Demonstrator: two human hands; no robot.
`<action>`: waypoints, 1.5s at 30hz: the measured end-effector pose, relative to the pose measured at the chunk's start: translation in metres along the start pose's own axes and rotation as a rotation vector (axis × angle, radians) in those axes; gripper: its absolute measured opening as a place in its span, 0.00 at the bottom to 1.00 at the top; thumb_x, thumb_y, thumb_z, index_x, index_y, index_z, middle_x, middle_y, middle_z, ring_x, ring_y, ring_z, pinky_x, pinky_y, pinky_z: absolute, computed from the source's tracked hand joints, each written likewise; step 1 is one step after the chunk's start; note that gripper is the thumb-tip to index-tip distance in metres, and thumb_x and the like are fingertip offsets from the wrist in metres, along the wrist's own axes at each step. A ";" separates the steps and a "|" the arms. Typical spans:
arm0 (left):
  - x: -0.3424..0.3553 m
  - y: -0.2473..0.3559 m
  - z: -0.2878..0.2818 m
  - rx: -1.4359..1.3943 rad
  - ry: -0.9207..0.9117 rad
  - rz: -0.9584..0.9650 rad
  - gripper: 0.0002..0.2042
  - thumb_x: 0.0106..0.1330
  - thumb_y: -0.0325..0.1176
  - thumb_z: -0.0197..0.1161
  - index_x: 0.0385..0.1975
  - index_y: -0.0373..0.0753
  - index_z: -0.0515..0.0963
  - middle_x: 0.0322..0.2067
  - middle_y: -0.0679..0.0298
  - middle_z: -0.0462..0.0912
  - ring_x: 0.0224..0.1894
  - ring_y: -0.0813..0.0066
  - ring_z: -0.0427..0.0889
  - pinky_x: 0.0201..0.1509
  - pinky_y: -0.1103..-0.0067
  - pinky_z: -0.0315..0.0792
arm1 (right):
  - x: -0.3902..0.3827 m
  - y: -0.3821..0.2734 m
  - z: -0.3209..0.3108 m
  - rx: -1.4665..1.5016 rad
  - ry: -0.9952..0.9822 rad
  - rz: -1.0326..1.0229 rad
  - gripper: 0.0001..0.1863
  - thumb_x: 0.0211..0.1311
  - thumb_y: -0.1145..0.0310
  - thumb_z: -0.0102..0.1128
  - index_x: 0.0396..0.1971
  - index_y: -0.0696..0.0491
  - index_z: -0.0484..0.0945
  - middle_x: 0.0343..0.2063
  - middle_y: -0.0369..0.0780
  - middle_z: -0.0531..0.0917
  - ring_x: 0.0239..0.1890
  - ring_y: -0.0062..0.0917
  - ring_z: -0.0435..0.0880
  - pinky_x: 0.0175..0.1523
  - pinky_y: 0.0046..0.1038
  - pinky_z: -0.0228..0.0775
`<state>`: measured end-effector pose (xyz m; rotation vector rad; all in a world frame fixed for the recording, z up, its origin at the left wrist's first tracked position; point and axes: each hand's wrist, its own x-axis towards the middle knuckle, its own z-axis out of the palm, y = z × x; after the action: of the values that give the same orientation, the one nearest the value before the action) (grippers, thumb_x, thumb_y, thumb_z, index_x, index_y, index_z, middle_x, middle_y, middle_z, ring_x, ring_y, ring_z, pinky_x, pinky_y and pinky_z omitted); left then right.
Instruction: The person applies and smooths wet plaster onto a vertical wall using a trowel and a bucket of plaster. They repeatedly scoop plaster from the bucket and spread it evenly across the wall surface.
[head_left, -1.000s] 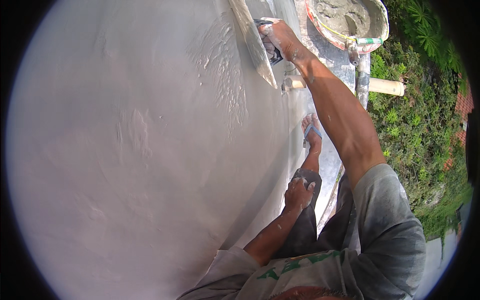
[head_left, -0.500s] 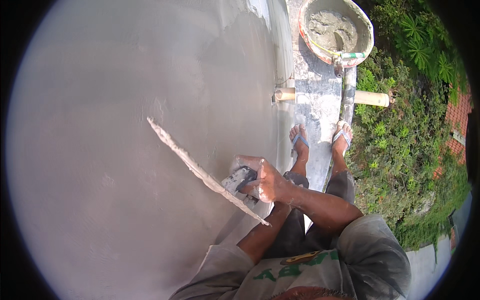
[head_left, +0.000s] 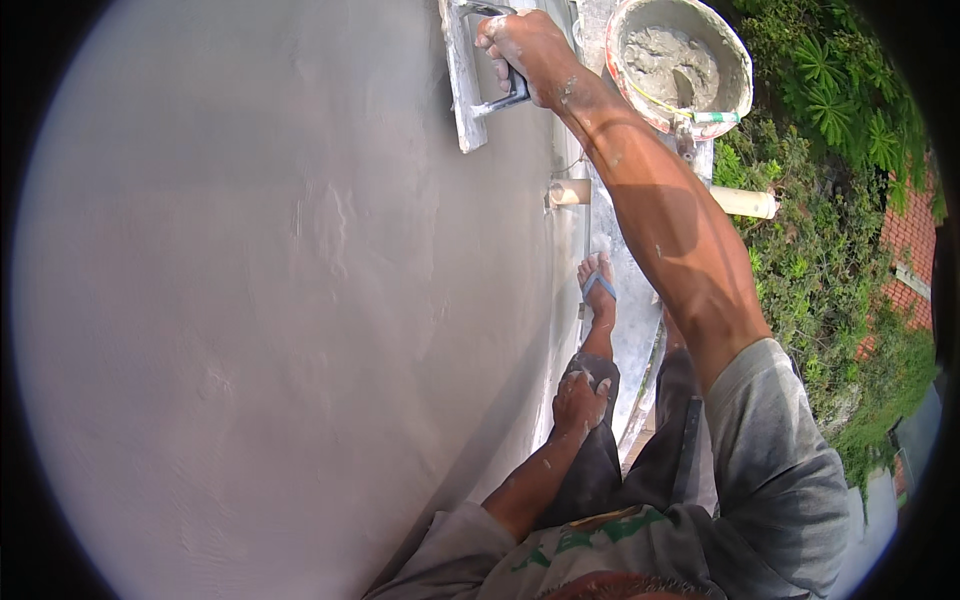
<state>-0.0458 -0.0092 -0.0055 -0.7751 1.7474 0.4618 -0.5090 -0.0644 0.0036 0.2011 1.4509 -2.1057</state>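
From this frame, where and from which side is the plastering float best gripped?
Likely by the dark handle of the float, coming from the right, the side away from the plastered wall. The handle stands off the back of the flat blade, whose other face is toward the wall, leaving a gap to close around. The right hand wraps it there.

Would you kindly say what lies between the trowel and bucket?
In the head view, the right hand lies between them, its grip on the trowel.
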 end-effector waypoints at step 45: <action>0.021 -0.074 0.100 -0.050 0.717 0.516 0.19 0.59 0.47 0.60 0.36 0.34 0.75 0.33 0.53 0.80 0.41 0.54 0.79 0.44 0.65 0.72 | -0.329 0.059 0.047 -0.031 -0.428 0.073 0.17 0.46 0.82 0.58 0.40 0.62 0.73 0.30 0.38 0.77 0.32 0.18 0.73 0.38 0.22 0.67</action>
<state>0.0718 -0.0024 -0.0510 -0.5436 2.6388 0.6162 -0.1971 -0.0008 0.1147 -0.1960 1.1979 -1.9175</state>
